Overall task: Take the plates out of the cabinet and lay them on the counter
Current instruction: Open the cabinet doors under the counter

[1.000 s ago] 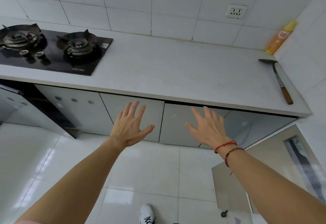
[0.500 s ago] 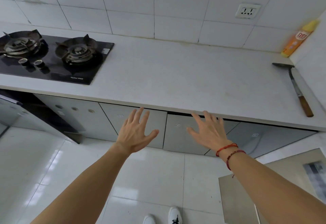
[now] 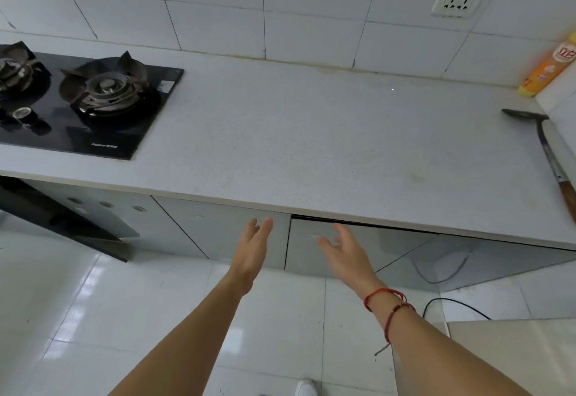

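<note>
No plates show anywhere in the head view. Grey cabinet doors (image 3: 358, 246) run under the white counter (image 3: 311, 146). The door in front of my right hand stands slightly ajar, with a dark gap along its top edge. My left hand (image 3: 254, 249) is stretched forward, turned edge-on, fingers straight, just short of the neighbouring cabinet door (image 3: 224, 227). My right hand (image 3: 346, 252), with red bracelets on the wrist, is held out beside it with fingers loosely spread, close to the ajar door. Both hands hold nothing.
A black gas hob (image 3: 84, 102) sits on the counter at the left. A dark spatula with a wooden handle (image 3: 548, 152) and a yellow bottle (image 3: 548, 68) lie at the right end. A door (image 3: 62, 224) far left swings open. A black cable (image 3: 452, 305) trails on the floor tiles.
I have stepped closer to the counter. Both hands have moved forward toward the cabinet doors, and my left hand has turned from palm-down to edge-on.
</note>
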The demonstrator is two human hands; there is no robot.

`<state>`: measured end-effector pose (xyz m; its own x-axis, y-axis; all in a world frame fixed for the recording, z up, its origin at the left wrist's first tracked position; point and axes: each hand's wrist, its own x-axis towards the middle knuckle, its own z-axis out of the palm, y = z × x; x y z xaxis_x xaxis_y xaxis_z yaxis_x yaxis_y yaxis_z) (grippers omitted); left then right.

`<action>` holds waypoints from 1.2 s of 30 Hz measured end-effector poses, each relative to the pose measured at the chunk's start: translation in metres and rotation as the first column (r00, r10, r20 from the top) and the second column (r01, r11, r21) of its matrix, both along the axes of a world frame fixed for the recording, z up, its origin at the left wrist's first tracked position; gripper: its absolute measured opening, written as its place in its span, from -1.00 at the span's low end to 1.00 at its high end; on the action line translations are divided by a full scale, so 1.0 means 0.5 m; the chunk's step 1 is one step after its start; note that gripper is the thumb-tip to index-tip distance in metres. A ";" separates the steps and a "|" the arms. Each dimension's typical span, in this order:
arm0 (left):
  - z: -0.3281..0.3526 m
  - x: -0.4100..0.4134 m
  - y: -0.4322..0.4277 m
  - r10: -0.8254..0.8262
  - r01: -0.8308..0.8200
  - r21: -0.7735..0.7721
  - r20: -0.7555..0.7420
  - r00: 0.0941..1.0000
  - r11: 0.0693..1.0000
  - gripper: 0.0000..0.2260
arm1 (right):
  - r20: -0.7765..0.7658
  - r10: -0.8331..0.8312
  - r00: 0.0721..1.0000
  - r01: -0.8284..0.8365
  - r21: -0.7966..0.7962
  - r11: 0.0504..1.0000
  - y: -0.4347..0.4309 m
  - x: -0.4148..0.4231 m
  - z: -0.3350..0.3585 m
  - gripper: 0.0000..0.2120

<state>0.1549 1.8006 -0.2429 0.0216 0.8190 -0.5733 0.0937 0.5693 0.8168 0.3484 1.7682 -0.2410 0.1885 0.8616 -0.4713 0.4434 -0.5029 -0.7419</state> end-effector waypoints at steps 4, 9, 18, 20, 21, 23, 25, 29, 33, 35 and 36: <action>-0.040 0.009 0.056 0.294 -0.252 -0.175 0.292 0.910 0.952 -0.46 | -0.178 -0.250 0.952 0.245 -0.050 0.968 0.043 -0.010 -0.050 -0.48; -0.082 0.024 0.107 0.490 -0.397 -0.299 0.383 0.783 0.868 -0.43 | -0.373 -0.484 0.791 0.451 -0.177 0.874 0.091 -0.009 -0.099 -0.52; -0.137 0.062 0.165 0.535 -0.433 -0.324 0.385 0.752 0.841 -0.64 | -0.545 -0.620 0.564 0.538 -0.327 0.777 0.146 -0.019 -0.132 -0.82; -0.148 0.065 0.174 0.566 -0.457 -0.340 0.403 0.719 0.822 -0.66 | -0.573 -0.653 0.496 0.573 -0.349 0.741 0.154 -0.019 -0.138 -0.88; -0.149 0.068 0.179 0.575 -0.461 -0.348 0.420 0.702 0.816 -0.66 | -0.592 -0.666 0.453 0.589 -0.362 0.722 0.158 -0.019 -0.140 -0.89; -0.150 0.074 0.184 0.590 -0.464 -0.366 0.465 0.659 0.807 -0.71 | -0.634 -0.681 0.366 0.612 -0.387 0.689 0.165 -0.021 -0.144 -0.90; -0.155 0.079 0.187 0.601 -0.469 -0.376 0.505 0.619 0.799 -0.80 | -0.664 -0.685 0.298 0.622 -0.409 0.667 0.170 -0.024 -0.148 -0.89; -0.165 0.075 0.192 0.625 -0.483 -0.400 0.554 0.550 0.779 -0.79 | -0.712 -0.680 0.174 0.614 -0.461 0.640 0.174 -0.031 -0.156 -0.84; -0.174 0.070 0.186 0.609 -0.473 -0.388 0.571 0.550 0.791 -0.65 | -0.752 -0.655 0.076 0.602 -0.489 0.631 0.172 -0.032 -0.162 -0.58; -0.174 0.065 0.180 0.594 -0.462 -0.376 0.569 0.569 0.803 -0.56 | -0.751 -0.655 0.077 0.603 -0.489 0.631 0.170 -0.033 -0.163 -0.54; -0.171 0.065 0.176 0.585 -0.455 -0.369 0.559 0.588 0.810 -0.58 | -0.749 -0.658 0.084 0.604 -0.486 0.631 0.168 -0.034 -0.162 -0.56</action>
